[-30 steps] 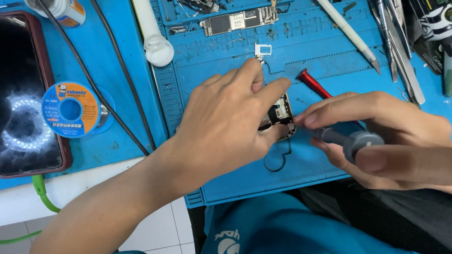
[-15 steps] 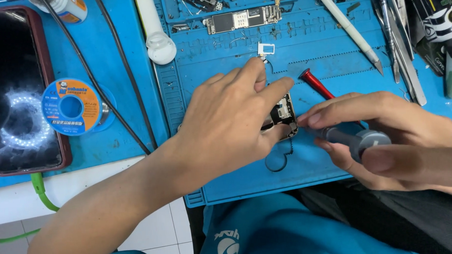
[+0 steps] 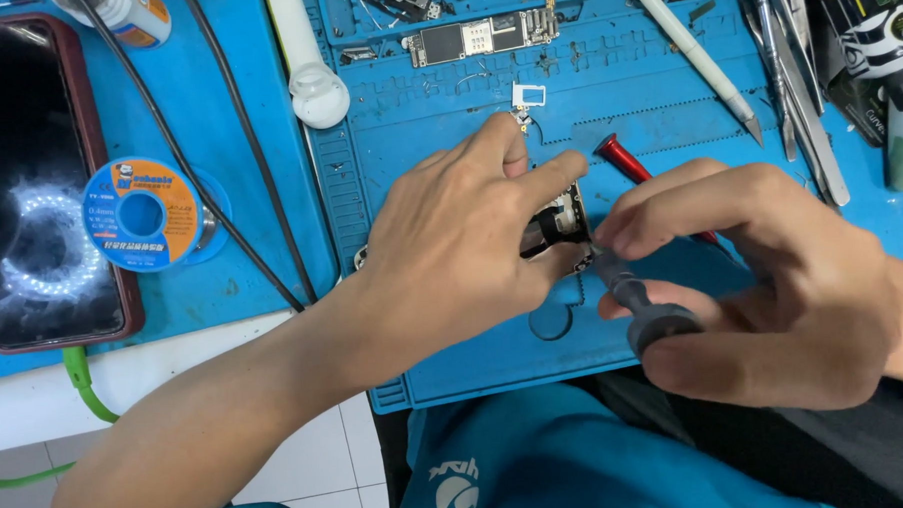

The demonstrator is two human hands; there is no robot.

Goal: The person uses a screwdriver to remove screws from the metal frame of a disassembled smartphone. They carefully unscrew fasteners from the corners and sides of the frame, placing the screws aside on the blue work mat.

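Surface: a blue mat [image 3: 455, 354] with ridges and small trays lies on a blue bench top; a white edge and pale floor tiles show below it.
Left hand: the left hand [image 3: 461, 244] lies palm down over the middle of the mat, thumb and forefinger pressed on the two sides of a small dark part [image 3: 561, 225], pinching it and holding it just above the mat.
Part: black and metal, mostly hidden under the fingers; only its right end shows, between the two hands.
Right hand: the right hand [image 3: 762, 273] comes in from the right, fingers curled round a grey screwdriver [image 3: 638, 303]; thumb and forefinger are closed on the shaft and the round cap sits toward the palm.
Screwdriver: its tip meets the part at the part's lower right corner; the contact point itself is too small to make out.
Red tool: a red handle [image 3: 623, 163] lies on the mat just behind the right fingers, partly covered by them.
Upper mat: a circuit board [image 3: 484, 35], a small white frame [image 3: 528, 94] and loose bits.
Right edge: tweezers [image 3: 796, 102] and a white pen-like tool [image 3: 695, 55].
Left side: a phone [image 3: 34, 178] in a dark red case, screen reflecting a ring light; a solder spool [image 3: 142, 215]; two black cables [image 3: 238, 161]; a white tube [image 3: 305, 59]; a green cable [image 3: 81, 382].
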